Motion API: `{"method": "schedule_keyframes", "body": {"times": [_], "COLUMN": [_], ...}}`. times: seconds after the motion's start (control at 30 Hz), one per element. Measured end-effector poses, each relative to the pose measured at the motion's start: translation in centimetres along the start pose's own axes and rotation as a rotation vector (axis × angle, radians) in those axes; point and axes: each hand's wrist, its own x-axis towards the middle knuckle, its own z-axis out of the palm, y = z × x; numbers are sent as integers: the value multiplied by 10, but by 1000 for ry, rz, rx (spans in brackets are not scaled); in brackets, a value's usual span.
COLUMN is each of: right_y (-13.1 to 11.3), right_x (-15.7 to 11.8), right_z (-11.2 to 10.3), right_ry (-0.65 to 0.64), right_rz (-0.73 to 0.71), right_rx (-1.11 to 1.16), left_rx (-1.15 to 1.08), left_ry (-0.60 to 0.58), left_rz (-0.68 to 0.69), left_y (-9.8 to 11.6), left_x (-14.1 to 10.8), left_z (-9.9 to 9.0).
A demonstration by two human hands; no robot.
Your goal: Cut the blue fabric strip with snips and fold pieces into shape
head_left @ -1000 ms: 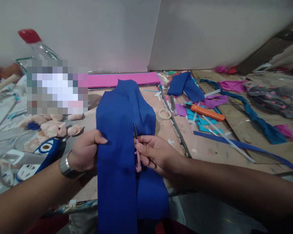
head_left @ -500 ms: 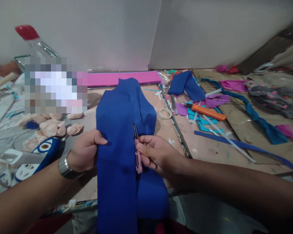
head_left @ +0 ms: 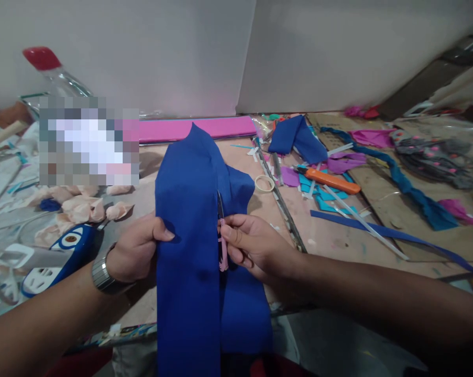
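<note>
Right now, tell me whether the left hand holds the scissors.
No, the right hand holds the scissors; the left hand pinches the blue sheet.

Craft workshop, scrap-strewn worktable [head_left: 275, 230].

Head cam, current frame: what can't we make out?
All head view:
Left hand: most fingers behind blue sheet.
Pink scissors: second blade covered by sheet.
Blue sheet: near end cut off by bottom edge.
Upper left: contents behind pixelated block.
Brown cardboard: print blurred, too small.

- The blue sheet [head_left: 187, 235] runs off the bottom edge.
- It hides part of the left hand [head_left: 137, 245].
- The right hand [head_left: 255, 242] partly covers the pink scissors [head_left: 223, 257].
- A pixelated patch [head_left: 89, 141] is unreadable.
</note>
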Motion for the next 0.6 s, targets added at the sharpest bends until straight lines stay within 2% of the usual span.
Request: {"method": "schedule_keyframes", "body": {"times": [0.27, 0.47, 0.6], "right_y": [1, 1, 2], "right_x": [0, -1, 0], "right_z": [0, 0, 0], "right_ry": [14, 18, 6], "right_rz": [1, 3, -5], "right_rx": [14, 10, 6], "left_rx": [59, 7, 19], "left_ry": [17, -67, -57], "left_rz": [33, 55, 39], "left_y": [0, -3, -3], "left_x": [2, 7, 7], "left_z": [3, 14, 15]}}
